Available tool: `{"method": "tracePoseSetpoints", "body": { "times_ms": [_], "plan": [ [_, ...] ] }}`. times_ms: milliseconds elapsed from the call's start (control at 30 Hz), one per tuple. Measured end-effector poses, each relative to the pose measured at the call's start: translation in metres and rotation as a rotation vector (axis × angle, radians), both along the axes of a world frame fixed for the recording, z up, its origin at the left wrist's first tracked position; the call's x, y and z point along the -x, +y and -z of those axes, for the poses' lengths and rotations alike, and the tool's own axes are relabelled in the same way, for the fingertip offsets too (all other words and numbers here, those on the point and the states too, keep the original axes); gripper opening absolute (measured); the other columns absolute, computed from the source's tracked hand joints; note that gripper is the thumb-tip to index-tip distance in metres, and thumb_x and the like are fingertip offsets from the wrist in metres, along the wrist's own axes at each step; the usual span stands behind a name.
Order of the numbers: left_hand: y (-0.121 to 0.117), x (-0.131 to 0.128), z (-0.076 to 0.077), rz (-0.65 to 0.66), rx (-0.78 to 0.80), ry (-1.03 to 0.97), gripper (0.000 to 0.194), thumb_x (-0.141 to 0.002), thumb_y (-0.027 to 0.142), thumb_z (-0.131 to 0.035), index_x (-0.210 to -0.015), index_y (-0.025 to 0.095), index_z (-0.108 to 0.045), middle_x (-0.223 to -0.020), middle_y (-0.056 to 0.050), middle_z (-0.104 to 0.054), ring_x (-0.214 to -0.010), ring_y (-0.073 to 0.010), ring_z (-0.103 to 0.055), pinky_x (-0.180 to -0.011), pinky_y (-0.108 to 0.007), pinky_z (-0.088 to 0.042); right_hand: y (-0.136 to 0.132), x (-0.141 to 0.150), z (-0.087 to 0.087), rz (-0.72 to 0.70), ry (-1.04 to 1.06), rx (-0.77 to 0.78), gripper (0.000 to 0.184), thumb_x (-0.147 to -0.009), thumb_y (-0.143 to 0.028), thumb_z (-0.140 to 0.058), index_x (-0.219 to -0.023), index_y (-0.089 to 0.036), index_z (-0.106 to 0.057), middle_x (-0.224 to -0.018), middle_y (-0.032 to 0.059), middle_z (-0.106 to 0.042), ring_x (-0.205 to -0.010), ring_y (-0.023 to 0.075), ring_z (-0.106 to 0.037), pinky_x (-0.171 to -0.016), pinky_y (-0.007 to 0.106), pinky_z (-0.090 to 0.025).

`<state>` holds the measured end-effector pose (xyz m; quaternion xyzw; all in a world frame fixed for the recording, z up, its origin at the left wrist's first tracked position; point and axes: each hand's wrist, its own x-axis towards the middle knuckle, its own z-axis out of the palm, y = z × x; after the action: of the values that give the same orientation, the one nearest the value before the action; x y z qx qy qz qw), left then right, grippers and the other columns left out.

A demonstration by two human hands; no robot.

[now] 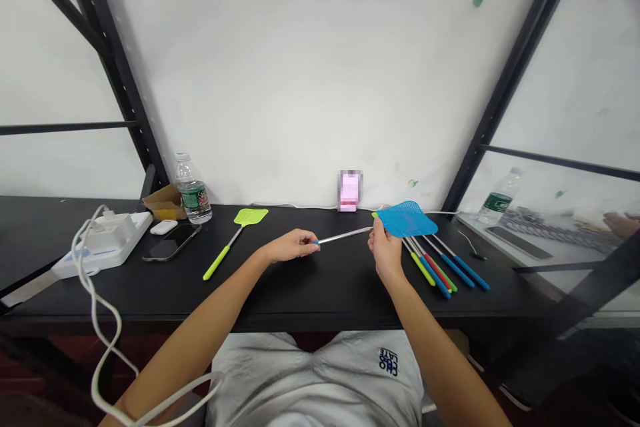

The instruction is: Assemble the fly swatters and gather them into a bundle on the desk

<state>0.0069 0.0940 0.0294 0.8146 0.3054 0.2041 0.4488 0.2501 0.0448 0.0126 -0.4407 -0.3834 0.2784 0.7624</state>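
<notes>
My left hand (pixel 293 245) is closed around the blue handle end of a fly swatter, whose thin metal rod (pixel 345 235) reaches across to my right hand (pixel 386 250). That hand is closed at the rod's far end, its thumb against the edge of a blue mesh swatter head (pixel 407 220). Heads overlap here, so I cannot fully tell which one joins the rod. Beneath and to the right lie several more swatters with blue, red, green and lime handles (pixel 424 269). On the left a lime fly swatter (pixel 217 261) lies apart, its head toward the wall.
Along the wall stand a lit phone (pixel 349 191) and a water bottle (pixel 193 190) beside a brown box (pixel 165 200). At left lie a dark phone (pixel 173 242), a white case (pixel 163 227) and a power strip (pixel 107 240) with white cables. Black frame posts flank the black table (pixel 300 293).
</notes>
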Motion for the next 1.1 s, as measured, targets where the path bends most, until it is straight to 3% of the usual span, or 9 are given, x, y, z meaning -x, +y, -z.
{"method": "tracePoseSetpoints", "body": {
  "times_ms": [200, 433, 867, 1100],
  "plan": [
    [0.003, -0.001, 0.004, -0.032, -0.032, -0.020, 0.039, -0.084, 0.052, -0.056, -0.092, 0.014, -0.064, -0.069, 0.002, -0.051, -0.061, -0.0100, -0.046, -0.058, -0.023, -0.038, 0.001, 0.004, 0.000, 0.004, 0.007, -0.002, 0.038, -0.080, -0.048, -0.067, -0.065, -0.023, -0.043, -0.052, -0.0051, -0.039, -0.045, 0.0104, -0.037, -0.039, 0.025, -0.030],
    [0.007, -0.003, 0.011, 0.013, -0.021, 0.015, 0.037, -0.082, 0.051, -0.058, -0.091, 0.015, -0.064, -0.075, -0.001, -0.059, -0.065, -0.0113, -0.053, -0.061, -0.023, -0.044, 0.001, 0.003, 0.002, -0.002, -0.010, 0.013, 0.040, -0.080, -0.051, -0.066, -0.064, -0.023, -0.042, -0.050, -0.0051, -0.038, -0.044, 0.0105, -0.036, -0.038, 0.025, -0.028],
    [0.005, -0.004, 0.007, 0.077, -0.024, 0.013, 0.034, -0.084, 0.048, -0.059, -0.091, 0.015, -0.064, -0.071, 0.000, -0.059, -0.063, -0.0109, -0.053, -0.060, -0.023, -0.044, -0.011, 0.015, 0.001, -0.202, -0.356, 0.201, 0.049, -0.077, -0.063, -0.063, -0.058, -0.020, -0.050, -0.048, -0.0023, -0.047, -0.042, 0.0114, -0.044, -0.040, 0.024, -0.036],
    [0.004, -0.004, 0.006, 0.069, -0.011, 0.019, 0.033, -0.084, 0.046, -0.058, -0.091, 0.014, -0.064, -0.070, 0.000, -0.058, -0.062, -0.0107, -0.053, -0.061, -0.024, -0.044, -0.007, 0.012, 0.009, -0.170, -0.382, 0.131, 0.047, -0.079, -0.060, -0.063, -0.058, -0.020, -0.054, -0.049, -0.0022, -0.048, -0.045, 0.0117, -0.047, -0.042, 0.023, -0.037]
  ]
}}
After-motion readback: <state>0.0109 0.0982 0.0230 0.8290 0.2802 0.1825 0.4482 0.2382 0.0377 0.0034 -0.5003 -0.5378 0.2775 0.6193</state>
